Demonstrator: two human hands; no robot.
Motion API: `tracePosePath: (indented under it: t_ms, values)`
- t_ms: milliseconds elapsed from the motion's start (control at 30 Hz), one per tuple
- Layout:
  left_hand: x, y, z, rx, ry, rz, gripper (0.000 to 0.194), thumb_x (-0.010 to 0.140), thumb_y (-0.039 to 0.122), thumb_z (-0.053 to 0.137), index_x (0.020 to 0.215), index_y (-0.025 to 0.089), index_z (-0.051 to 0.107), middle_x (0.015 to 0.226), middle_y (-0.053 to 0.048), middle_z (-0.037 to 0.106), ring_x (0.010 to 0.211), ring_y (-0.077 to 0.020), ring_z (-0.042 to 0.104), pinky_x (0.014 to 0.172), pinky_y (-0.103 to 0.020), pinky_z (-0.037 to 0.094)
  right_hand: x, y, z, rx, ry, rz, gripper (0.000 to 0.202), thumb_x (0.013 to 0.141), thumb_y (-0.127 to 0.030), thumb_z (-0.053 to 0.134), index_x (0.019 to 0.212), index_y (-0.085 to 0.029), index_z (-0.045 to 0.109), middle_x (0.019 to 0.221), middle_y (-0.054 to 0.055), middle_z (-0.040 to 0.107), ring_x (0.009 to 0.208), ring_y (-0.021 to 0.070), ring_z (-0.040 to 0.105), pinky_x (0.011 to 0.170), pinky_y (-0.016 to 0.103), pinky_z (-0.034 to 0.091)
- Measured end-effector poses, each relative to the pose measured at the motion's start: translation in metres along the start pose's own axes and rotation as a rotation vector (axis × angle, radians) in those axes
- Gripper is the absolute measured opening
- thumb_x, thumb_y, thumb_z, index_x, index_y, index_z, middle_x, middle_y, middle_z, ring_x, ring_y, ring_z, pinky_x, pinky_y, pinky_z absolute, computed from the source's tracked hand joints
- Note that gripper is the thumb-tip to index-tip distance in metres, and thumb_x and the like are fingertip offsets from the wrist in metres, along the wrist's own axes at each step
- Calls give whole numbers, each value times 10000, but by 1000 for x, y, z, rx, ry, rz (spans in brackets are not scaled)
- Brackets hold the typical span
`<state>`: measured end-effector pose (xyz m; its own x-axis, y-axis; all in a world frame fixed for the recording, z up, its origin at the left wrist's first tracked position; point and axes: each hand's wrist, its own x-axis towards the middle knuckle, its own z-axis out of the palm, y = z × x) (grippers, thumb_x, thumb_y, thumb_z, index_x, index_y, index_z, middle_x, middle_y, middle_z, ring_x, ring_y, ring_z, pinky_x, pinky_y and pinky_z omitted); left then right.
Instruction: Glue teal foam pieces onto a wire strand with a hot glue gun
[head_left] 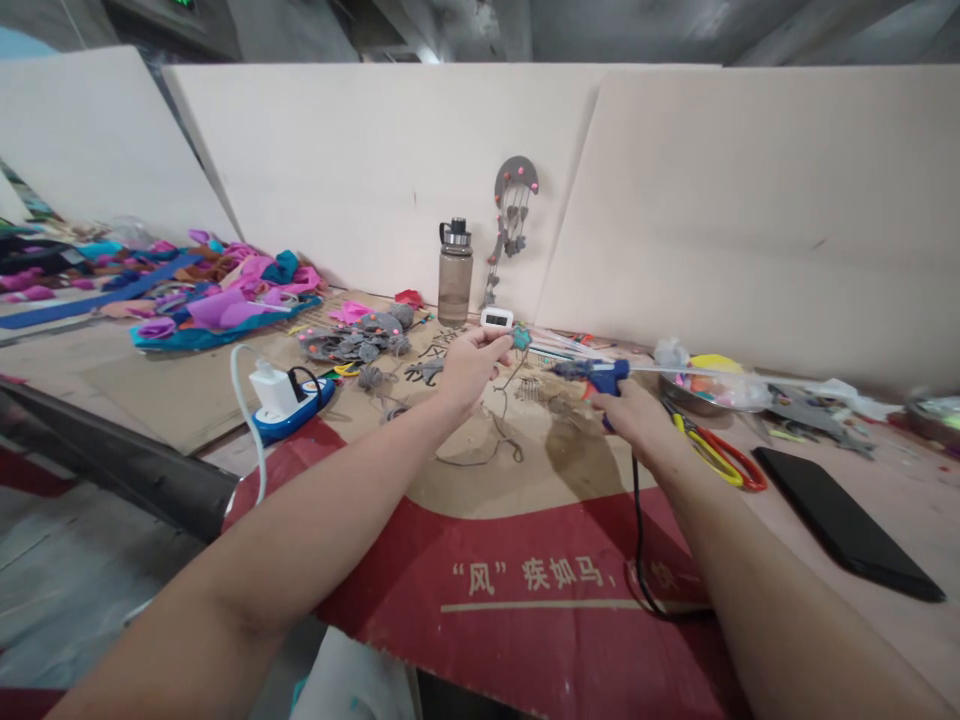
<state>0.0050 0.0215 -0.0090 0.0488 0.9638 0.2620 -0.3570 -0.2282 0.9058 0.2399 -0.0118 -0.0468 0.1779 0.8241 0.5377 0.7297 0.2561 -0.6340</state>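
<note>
My left hand [475, 368] is closed, pinching a small teal flower-shaped piece [521, 338] at its fingertips, above the cardboard sheet. Grey yarn [499, 425] hangs below the piece and loops on the cardboard. My right hand [628, 412] is wrapped round the handle of a blue glue gun [600, 374], whose nozzle points left toward the teal piece without touching it. A long clear glue stick [697, 370] sticks out behind the gun, and its black cord [639, 540] runs down over the red part of the cardboard.
A bottle [454, 275] and small white timer [496, 318] stand at the back. Grey felt pieces [352, 342] and a blue power strip [289, 415] lie left. Scissors [720, 452], a black phone [844, 520] and a metal bowl [701, 402] are right. A felt moon ornament [516, 178] hangs behind.
</note>
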Motion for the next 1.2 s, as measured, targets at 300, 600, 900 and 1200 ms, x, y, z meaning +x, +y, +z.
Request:
tracePosePath:
  t_ms: [300, 600, 900, 1200]
  values:
    - [-19, 6, 9, 463, -51, 409, 69, 726, 123, 666, 741, 174, 709, 841, -32, 694, 687, -109, 557, 668, -221, 423, -21, -72, 4, 86, 121, -133, 189, 791, -354, 592, 857, -238, 458, 875, 61, 602, 861, 215, 600, 840, 425, 510]
    - [-33, 11, 17, 547, -128, 419, 142, 697, 67, 656, 731, 195, 707, 725, -8, 679, 622, -119, 544, 668, -243, 415, -33, -92, 33, 701, -108, 184, 538, 688, -414, 710, 961, -273, 269, 864, -42, 554, 676, 127, 592, 615, 297, 515]
    - [-35, 11, 21, 304, -211, 126, 26, 778, 142, 641, 752, 145, 645, 602, -11, 652, 485, -93, 576, 502, -211, 457, -34, -95, 7, 86, 147, -220, 22, 837, -231, 572, 842, -210, 564, 834, 31, 601, 772, 172, 551, 704, 324, 436]
    - [-34, 10, 25, 16, -253, -126, 104, 754, 122, 725, 722, 117, 626, 701, -64, 706, 637, -151, 697, 709, -320, 597, -30, -93, 5, -31, 210, -238, 112, 878, -275, 542, 787, -212, 558, 811, 48, 624, 755, 190, 543, 713, 335, 425]
